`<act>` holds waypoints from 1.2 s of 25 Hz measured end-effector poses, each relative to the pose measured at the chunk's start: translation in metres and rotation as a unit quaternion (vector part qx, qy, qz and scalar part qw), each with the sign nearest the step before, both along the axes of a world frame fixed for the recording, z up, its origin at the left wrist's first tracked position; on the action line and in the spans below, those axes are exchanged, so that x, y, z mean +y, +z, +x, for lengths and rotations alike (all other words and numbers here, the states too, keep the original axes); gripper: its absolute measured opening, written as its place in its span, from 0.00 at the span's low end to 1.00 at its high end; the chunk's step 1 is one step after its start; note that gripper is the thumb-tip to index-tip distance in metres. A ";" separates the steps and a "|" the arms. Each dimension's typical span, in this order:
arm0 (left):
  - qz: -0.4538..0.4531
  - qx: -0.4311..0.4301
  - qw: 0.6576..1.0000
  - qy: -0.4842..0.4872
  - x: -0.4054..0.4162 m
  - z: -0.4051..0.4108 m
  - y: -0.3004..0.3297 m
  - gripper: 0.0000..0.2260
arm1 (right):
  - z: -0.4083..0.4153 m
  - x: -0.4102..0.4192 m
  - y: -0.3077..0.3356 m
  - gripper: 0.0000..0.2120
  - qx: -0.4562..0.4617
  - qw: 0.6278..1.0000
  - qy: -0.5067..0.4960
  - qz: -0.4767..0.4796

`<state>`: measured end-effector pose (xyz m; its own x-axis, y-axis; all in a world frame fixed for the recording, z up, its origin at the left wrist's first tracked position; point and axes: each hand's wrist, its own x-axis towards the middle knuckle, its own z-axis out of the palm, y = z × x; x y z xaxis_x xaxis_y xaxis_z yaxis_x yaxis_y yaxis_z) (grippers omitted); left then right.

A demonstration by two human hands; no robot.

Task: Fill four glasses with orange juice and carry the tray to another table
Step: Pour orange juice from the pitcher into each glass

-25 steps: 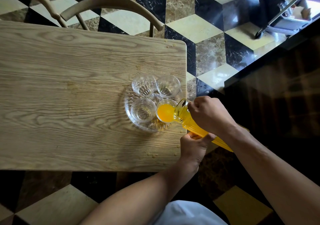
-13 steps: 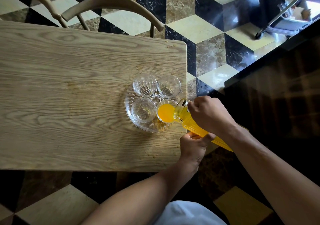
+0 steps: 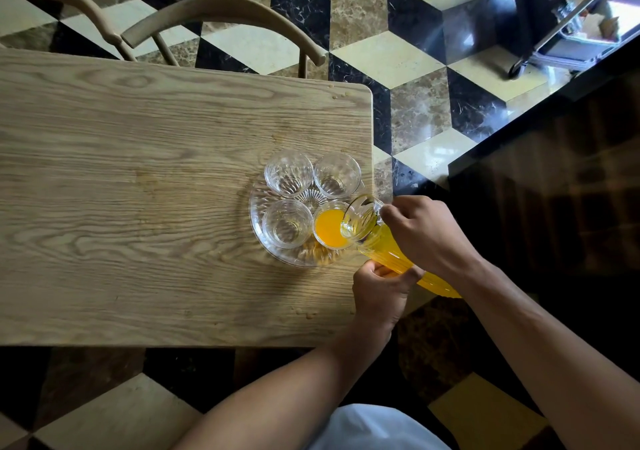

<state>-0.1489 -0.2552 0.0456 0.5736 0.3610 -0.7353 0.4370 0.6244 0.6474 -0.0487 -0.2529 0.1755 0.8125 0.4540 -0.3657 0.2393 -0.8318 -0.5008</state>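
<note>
A round clear glass tray [image 3: 258,221] sits near the right end of the wooden table [image 3: 138,190]. Four small ribbed glasses stand on it. The near-right glass [image 3: 327,229] holds orange juice. The near-left glass [image 3: 286,223], far-left glass [image 3: 288,173] and far-right glass [image 3: 336,175] are empty. A ribbed glass jug of orange juice [image 3: 377,247] is tilted with its spout over the juice-filled glass. My right hand [image 3: 424,235] grips the jug near its top. My left hand [image 3: 381,292] supports it from below.
Two curved wooden chair backs [image 3: 221,16] stand at the table's far side. The tray lies close to the table's right edge. A patterned tile floor surrounds the table. A dark glossy counter [image 3: 554,172] is on the right, with a wheeled cart [image 3: 561,30] beyond it.
The jug stays tilted over the near-right glass and both hands keep their grip. The view has shifted very slightly; nothing else has moved.
</note>
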 end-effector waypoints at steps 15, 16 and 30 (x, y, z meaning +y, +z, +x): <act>0.059 -0.017 0.996 -0.065 0.021 0.023 0.012 0.26 | 0.020 -0.002 0.009 0.19 -0.022 0.997 -0.051 0.057; 0.061 -0.016 0.996 -0.069 0.023 0.026 0.011 0.26 | 0.023 -0.002 0.009 0.19 -0.023 0.997 -0.050 0.058; 0.123 0.019 0.990 -0.060 0.008 0.079 -0.003 0.19 | 0.081 0.004 0.000 0.20 0.027 0.999 -0.010 0.036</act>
